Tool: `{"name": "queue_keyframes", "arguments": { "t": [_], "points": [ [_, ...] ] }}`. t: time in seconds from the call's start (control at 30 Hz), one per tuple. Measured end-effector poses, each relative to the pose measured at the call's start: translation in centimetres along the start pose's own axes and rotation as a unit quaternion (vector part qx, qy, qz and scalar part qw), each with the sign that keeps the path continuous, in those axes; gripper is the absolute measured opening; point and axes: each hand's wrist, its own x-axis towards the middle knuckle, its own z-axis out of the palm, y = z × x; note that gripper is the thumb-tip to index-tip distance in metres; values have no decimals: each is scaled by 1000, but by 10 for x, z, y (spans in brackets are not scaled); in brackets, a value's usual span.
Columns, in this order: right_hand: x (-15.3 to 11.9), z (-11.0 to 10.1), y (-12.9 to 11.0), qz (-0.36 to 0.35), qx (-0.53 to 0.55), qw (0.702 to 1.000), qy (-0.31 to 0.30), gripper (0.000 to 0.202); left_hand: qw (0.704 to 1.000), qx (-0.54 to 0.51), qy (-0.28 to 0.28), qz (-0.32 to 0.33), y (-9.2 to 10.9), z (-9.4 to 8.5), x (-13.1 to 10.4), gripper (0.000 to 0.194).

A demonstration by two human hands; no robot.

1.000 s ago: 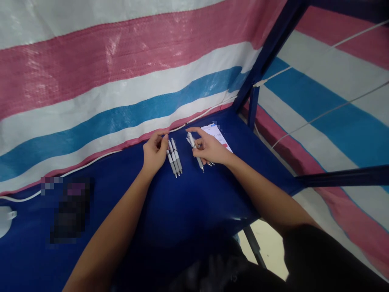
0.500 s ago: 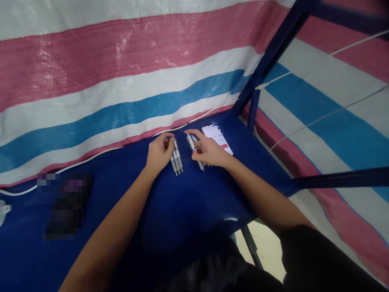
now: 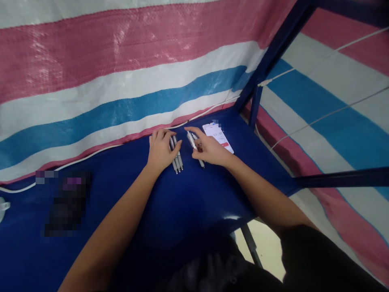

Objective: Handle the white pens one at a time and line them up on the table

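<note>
Several white-and-grey pens (image 3: 177,160) lie side by side on the blue tabletop, their tips toward me. My left hand (image 3: 160,150) is over their upper ends, fingers spread at the left and thumb apart at the right; whether it presses on them is hard to see. To the right, my right hand (image 3: 208,149) is closed round a second small group of pens (image 3: 192,140), index finger at their top end and thumb lower down. Its curled fingers partly hide these pens, so their number is unclear.
Behind my right hand lies a phone (image 3: 216,134) with a lit timer screen. A dark blurred object (image 3: 68,205) is at the left, with part of a white item (image 3: 3,207) at the edge. A white cable (image 3: 91,153) runs along the striped sheet (image 3: 121,85). Blue frame posts (image 3: 255,105) stand right.
My left hand has opened from a pinch, its thumb now apart from the fingers. My right hand stays round its pens with little movement. The view has shifted slightly.
</note>
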Motion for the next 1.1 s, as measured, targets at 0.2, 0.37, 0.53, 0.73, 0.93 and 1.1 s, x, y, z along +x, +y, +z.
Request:
{"name": "queue_keyframes", "arguments": {
  "t": [0.2, 0.37, 0.53, 0.73, 0.93, 1.1],
  "points": [
    [1, 2, 1, 25, 1, 1000, -4, 75, 999, 16, -41, -11, 3, -3, 0, 30],
    [1, 5, 1, 9, 7, 1000, -12, 81, 998, 6, -55, -10, 3, -3, 1, 30],
    [3, 5, 4, 13, 14, 1000, 1, 78, 999, -26, -29, -1, -1, 1, 0, 35],
    [4, 5, 5, 10, 36, 999, 6, 71, 999, -41, -8, 10, -5, 5, 0, 35],
    [2, 4, 3, -26, 31, 999, 11, 78, 996, -86, -21, 0, -8, 4, 4, 36],
    [1, 3, 4, -17, 35, 998, 43, 74, 982, -186, 12, 3, -9, 2, 7, 38]
  ]
}}
